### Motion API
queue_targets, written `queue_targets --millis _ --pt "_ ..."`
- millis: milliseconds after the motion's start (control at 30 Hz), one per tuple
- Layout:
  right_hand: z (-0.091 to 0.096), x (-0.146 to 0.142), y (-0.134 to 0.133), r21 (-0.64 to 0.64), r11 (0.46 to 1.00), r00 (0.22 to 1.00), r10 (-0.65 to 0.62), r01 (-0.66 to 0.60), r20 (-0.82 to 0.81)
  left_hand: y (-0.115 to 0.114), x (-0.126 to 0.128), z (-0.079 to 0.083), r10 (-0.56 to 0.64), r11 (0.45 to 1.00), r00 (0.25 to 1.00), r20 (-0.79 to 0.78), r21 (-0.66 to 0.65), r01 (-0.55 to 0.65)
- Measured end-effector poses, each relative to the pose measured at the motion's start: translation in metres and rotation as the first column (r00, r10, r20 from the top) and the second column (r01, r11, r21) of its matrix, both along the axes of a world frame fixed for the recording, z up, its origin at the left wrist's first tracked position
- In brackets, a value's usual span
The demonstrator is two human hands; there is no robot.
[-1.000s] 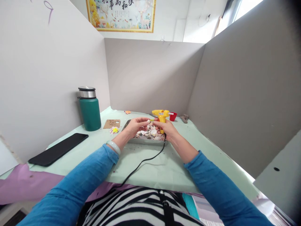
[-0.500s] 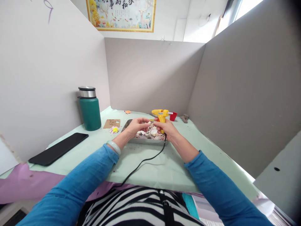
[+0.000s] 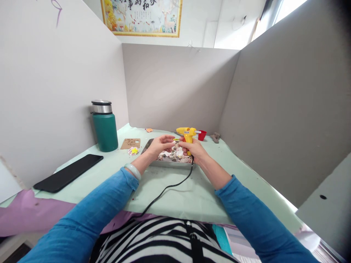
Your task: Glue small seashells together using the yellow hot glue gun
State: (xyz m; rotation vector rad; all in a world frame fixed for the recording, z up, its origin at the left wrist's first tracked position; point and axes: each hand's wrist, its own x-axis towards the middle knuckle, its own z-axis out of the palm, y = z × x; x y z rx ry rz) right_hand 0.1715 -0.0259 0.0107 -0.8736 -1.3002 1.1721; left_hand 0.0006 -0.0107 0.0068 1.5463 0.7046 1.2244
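My right hand [image 3: 195,149] is wrapped round the grip of a yellow hot glue gun [image 3: 189,134], with its nozzle end to the left and a white glue stick out of the back. Opposite it, my left hand [image 3: 161,144] has its thumb and fingers curled together in a pinch; whatever lies between the fingertips is too small to make out. Both hands are over a metal tray [image 3: 170,164] full of seashells [image 3: 178,153]. A small yellow-green thing [image 3: 175,139] shows just beyond the left fingertips.
The gun's black cord [image 3: 167,187] runs across the green tablecloth [image 3: 192,199] to the front edge. At left are a green bottle [image 3: 104,131], a black phone [image 3: 70,172], a brown card [image 3: 131,144] and a yellow flower piece [image 3: 134,151]. A red cup [image 3: 202,135] stands behind the gun.
A small white piece visible at my left fingertips earlier no longer shows clearly there. The yellow-green thing behind them is more exposed. My right hand and the glue gun have barely moved.
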Motion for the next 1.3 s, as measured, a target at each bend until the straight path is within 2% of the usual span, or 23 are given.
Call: queue_targets --millis 200,700,1300 --pt "-0.0016 -0.0008 0.0008 -0.005 1.0 1.0 -0.004 0.004 0.016 0.0007 0.0011 0.0 0.045 0.999 0.999 -0.03 0.02 -0.045" --pt "-0.001 0.0008 0.0004 -0.039 0.999 0.999 -0.022 0.021 -0.032 0.0014 0.0 -0.0024 -0.06 0.998 0.997 -0.044 -0.021 0.059" --pt "-0.002 -0.0022 -0.0001 -0.014 0.999 0.999 -0.031 0.031 -0.008 0.0013 -0.0001 -0.0019 -0.048 0.998 0.997 -0.053 -0.035 0.046"
